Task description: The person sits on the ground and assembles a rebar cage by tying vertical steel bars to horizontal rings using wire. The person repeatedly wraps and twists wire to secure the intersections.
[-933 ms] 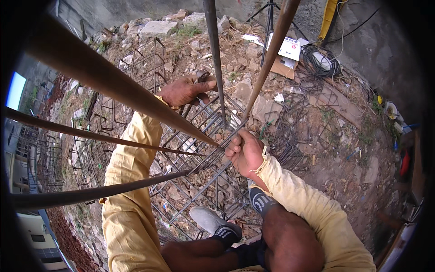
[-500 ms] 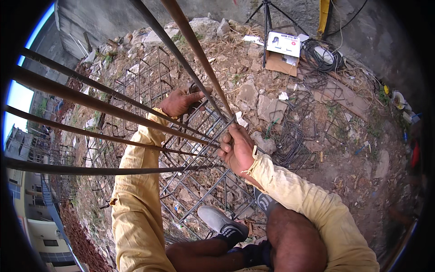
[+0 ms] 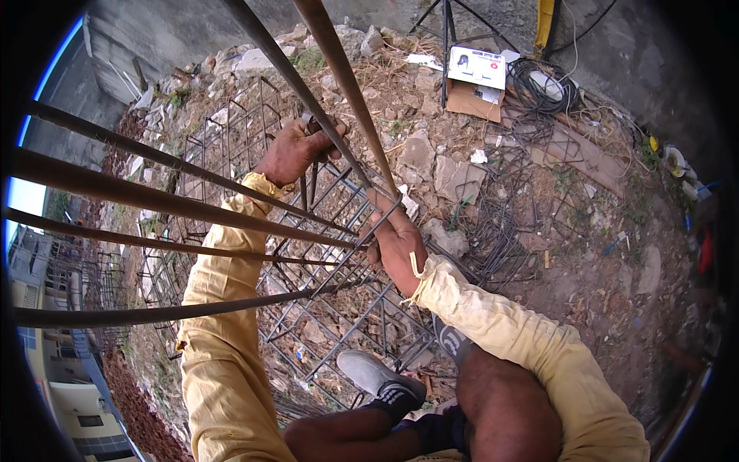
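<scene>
Long brown steel reinforcing bars point(image 3: 192, 202) run from the left and upper edges to a grid-like rebar cage point(image 3: 382, 314) of thin steel ties. My left hand point(image 3: 295, 154) is closed beside an upper bar point(image 3: 296, 79). A dark metal tool point(image 3: 303, 187) with two thin handles, seemingly pincers, shows at that hand; its head is mostly hidden. My right hand point(image 3: 400, 254) is at the cage where the bars meet, its fingers bent around the steel and one finger reaching up between two bars. Whether it holds wire there is hidden.
My shoe point(image 3: 377, 373) stands beside the cage on rubble-strewn ground. More rebar frames point(image 3: 231, 131) lie at the left. At the upper right are a tripod point(image 3: 446, 46), a cardboard box point(image 3: 473, 100), coiled black cable point(image 3: 543, 86) and a grey wall point(image 3: 654, 85).
My left hand has moved left and slightly up, with the tool's handles now hanging below it. My right hand has shifted a little, its finger now extended upward between the bars.
</scene>
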Demonstrator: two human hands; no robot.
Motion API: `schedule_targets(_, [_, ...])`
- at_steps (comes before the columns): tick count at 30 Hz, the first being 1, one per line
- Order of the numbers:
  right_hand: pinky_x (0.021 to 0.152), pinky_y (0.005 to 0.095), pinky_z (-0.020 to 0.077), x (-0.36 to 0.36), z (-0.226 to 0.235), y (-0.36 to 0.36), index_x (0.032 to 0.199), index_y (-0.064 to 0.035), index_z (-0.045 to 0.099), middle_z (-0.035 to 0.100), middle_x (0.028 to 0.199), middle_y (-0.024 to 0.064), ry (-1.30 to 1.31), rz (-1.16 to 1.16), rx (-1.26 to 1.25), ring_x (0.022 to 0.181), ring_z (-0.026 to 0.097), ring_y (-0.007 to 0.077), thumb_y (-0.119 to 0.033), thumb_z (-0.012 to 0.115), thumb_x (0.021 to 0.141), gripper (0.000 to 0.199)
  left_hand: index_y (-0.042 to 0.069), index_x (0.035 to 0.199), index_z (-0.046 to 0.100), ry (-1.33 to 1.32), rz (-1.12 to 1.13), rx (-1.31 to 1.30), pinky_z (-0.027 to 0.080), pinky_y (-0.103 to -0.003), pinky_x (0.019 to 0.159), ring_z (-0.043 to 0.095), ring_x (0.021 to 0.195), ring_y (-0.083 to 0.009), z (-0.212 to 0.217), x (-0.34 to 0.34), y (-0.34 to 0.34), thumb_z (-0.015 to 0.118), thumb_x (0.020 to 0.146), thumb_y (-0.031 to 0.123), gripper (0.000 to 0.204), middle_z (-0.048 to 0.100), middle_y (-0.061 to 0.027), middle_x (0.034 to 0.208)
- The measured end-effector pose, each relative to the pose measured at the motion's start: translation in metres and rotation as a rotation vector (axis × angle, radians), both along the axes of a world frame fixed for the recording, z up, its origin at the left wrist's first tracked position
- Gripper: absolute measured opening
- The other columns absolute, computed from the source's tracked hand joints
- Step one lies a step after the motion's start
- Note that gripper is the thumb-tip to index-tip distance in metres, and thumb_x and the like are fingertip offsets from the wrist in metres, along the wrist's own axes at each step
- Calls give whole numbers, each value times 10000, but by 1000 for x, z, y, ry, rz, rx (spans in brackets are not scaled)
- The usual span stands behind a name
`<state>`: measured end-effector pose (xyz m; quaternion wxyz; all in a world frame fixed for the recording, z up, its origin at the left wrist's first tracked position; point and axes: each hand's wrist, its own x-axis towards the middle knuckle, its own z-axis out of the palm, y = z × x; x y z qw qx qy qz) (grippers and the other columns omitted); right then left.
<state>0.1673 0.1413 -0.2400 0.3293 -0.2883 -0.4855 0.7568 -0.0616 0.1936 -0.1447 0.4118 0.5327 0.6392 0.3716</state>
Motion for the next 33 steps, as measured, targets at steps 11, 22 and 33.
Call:
schedule_targets(11, [869, 472, 506, -23, -7, 18, 1441, -67, 370, 583, 1185, 308, -262, -192, 762, 996, 606, 465, -127, 451, 969, 483, 22, 1100, 634, 20, -126, -11, 515, -249, 716, 621, 890, -115, 42, 4, -5, 662, 925, 260, 297, 655, -47, 1018])
schedule_targets(22, [885, 472, 499, -17, -3, 28, 1309, -4, 501, 592, 1157, 291, -241, -160, 755, 1029, 603, 442, -55, 475, 936, 377, 53, 1189, 661, 46, -286, -90, 468, -245, 790, 601, 890, -104, 48, 24, -21, 639, 857, 160, 350, 690, -28, 1008])
schedule_targets(33, [761, 490, 498, -15, -9, 31, 1368, -17, 445, 594, 1040, 293, -248, -149, 810, 879, 615, 446, -49, 476, 928, 442, 40, 1086, 662, 41, -282, -101, 401, -228, 655, 504, 742, -66, 44, 55, -20, 725, 869, 205, 279, 619, 13, 878])
